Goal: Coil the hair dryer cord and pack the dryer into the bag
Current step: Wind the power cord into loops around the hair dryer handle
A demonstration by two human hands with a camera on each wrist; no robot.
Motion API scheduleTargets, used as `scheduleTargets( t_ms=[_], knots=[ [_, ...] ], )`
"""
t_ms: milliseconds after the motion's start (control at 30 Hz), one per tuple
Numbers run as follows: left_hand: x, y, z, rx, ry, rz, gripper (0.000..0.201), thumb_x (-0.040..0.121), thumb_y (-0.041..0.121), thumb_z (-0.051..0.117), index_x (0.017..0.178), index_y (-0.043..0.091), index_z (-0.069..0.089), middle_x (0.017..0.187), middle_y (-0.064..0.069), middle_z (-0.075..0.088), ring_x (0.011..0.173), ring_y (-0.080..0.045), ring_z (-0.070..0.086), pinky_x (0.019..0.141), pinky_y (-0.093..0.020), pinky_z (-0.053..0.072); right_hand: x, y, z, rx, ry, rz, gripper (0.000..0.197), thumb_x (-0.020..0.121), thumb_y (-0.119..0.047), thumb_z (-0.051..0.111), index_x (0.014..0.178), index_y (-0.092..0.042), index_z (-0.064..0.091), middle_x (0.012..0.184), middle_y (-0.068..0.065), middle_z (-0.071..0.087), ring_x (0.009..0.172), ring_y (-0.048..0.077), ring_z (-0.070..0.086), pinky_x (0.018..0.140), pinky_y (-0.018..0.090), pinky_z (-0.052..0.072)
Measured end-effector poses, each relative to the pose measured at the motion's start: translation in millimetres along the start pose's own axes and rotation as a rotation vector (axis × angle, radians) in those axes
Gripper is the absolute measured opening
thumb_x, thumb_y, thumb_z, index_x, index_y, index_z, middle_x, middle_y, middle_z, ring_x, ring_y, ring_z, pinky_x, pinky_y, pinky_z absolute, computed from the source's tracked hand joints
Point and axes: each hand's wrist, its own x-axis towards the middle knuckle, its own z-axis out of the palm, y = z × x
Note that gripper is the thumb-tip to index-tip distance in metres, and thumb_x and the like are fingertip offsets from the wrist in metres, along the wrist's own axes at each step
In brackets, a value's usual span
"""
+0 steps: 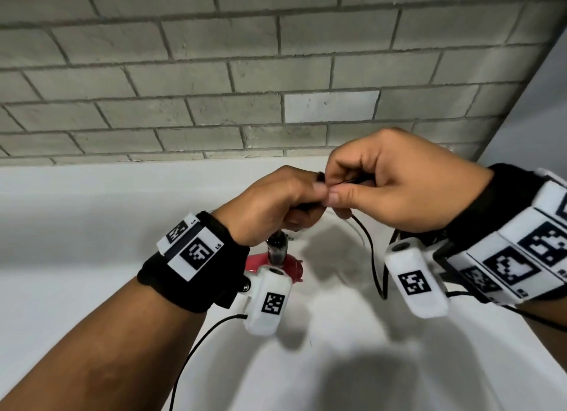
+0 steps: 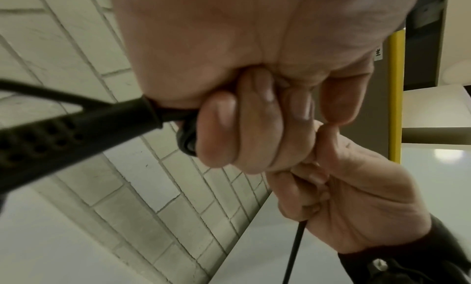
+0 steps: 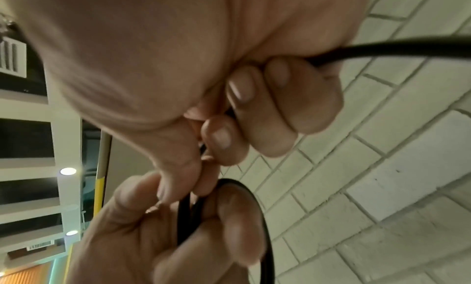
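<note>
both hands are raised together over the white table [image 1: 92, 257], knuckles nearly touching. left hand [image 1: 273, 205] has its fingers curled tight around loops of the black cord [image 1: 369, 251]; the left wrist view shows the fingers [image 2: 216, 127] wrapped over a bundle of it, with the thick ribbed end of the cord [image 2: 76, 125] sticking out of the fist toward the dryer. right hand [image 1: 399, 183] is closed too, thumb and forefinger pinching the cord right against the left thumb, and a free length of cord drops from under it in a long hanging loop above the table's right side. in the right wrist view the cord [image 3: 382, 48] runs out of the curled fingers [image 3: 267, 107] and another strand arcs round the left hand [image 3: 178, 238] below.

under the left wrist hangs the dryer [image 1: 277, 251], dark with a red part, mostly hidden by the wrist camera [image 1: 270, 303]; it looks to be hanging just above the table, though that is hard to tell. beyond the table's far edge stands a grey brick wall [image 1: 245, 73].
</note>
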Motion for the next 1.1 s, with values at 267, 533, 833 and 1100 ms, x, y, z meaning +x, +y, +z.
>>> scheduleTargets(
  t_ms=[267, 533, 833, 1100],
  knots=[
    [-4, 0, -2, -0.205, -0.033, -0.053, 0.042, 0.083, 0.02, 0.04, 0.082, -0.012, 0.068, 0.044, 0.0, 0.025, 0.044, -0.013, 0.015, 0.047, -0.037, 0.007, 7, 12, 14, 0.313, 0.07, -0.042, 0.039, 0.092, -0.035, 0.055, 0.076, -0.001, 0.057, 0.062, 0.0, 0.064, 0.061, 0.009, 0.055, 0.069, 0.023, 0.043],
    [-2, -2, 9, -0.559, -0.248, 0.001, 0.045, 0.088, 0.038, 0.043, 0.073, 0.003, 0.066, 0.046, 0.007, 0.018, 0.039, -0.012, 0.012, 0.04, -0.023, 0.014, 5, -1, 41, 0.73, 0.078, -0.051, 0.061, 0.088, -0.048, 0.038, 0.045, -0.017, 0.068, 0.05, 0.0, 0.066, 0.054, 0.004, 0.065, 0.063, 0.009, 0.047],
    [4, 6, 3, -0.807, -0.072, 0.093, 0.058, 0.096, 0.038, 0.031, 0.134, -0.005, 0.042, 0.044, 0.002, 0.029, 0.036, -0.011, 0.014, 0.04, -0.028, 0.014, 4, 22, 61, 0.512, 0.369, 0.051, 0.027, 0.101, -0.014, 0.042, 0.086, -0.027, 0.062, 0.049, -0.018, 0.054, 0.043, 0.0, 0.046, 0.048, 0.01, 0.035],
    [18, 4, -5, -0.454, 0.634, 0.137, 0.043, 0.102, 0.036, 0.035, 0.127, 0.007, 0.053, 0.065, -0.002, 0.061, 0.043, -0.011, 0.038, 0.049, -0.025, 0.034, -14, 3, 80, -0.352, 0.117, 0.071, 0.023, 0.098, -0.028, 0.042, 0.077, -0.02, 0.04, 0.056, -0.005, 0.041, 0.054, 0.027, 0.048, 0.052, 0.036, 0.04]
  ],
)
